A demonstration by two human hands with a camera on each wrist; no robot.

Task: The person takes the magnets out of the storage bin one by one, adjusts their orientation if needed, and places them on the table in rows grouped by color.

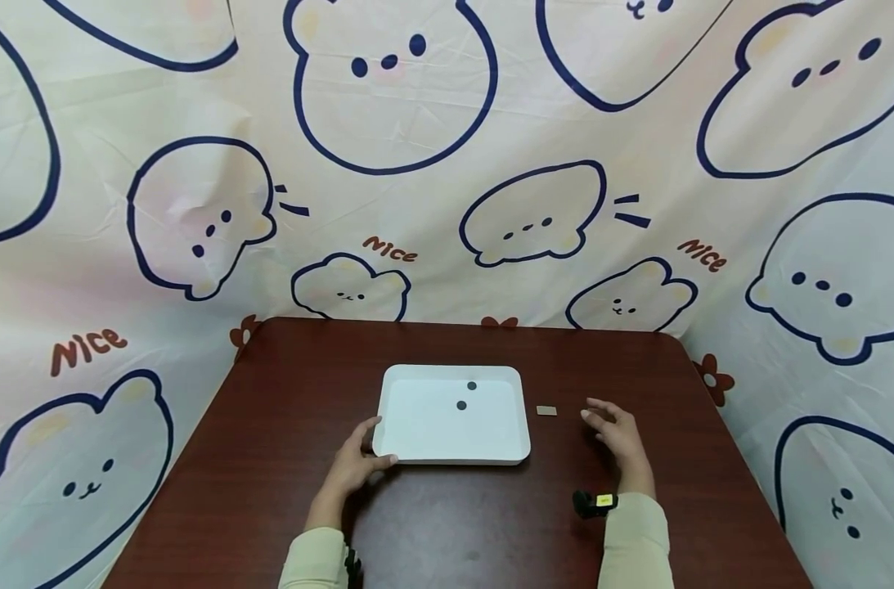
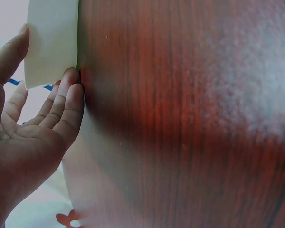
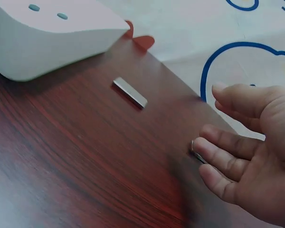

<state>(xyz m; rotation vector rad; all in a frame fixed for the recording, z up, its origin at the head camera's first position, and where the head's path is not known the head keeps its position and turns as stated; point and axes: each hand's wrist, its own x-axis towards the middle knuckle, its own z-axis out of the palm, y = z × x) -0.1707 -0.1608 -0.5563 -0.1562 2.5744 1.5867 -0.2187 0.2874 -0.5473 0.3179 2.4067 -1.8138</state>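
A white tray (image 1: 439, 438) stands on the table with two small dark round discs (image 1: 461, 406) on it. My left hand (image 1: 354, 466) holds its near left corner. The thumb lies at the front edge and the fingers at the left side; in the left wrist view they span the tray's pale wall (image 2: 52, 47). To the tray's right lies a small flat rectangular metal-looking piece (image 1: 546, 411). My right hand (image 1: 617, 433) is beyond that piece, fingers loosely bent and apart. A thin shiny edge (image 3: 194, 148) shows behind its fingers; its kind is hidden.
The dark brown wooden table (image 1: 270, 507) ends at a light cloth backdrop (image 1: 432, 204) printed with blue-outlined bears, behind it and at both sides. A black wrist device (image 1: 592, 504) with a yellow label sits at the right wrist.
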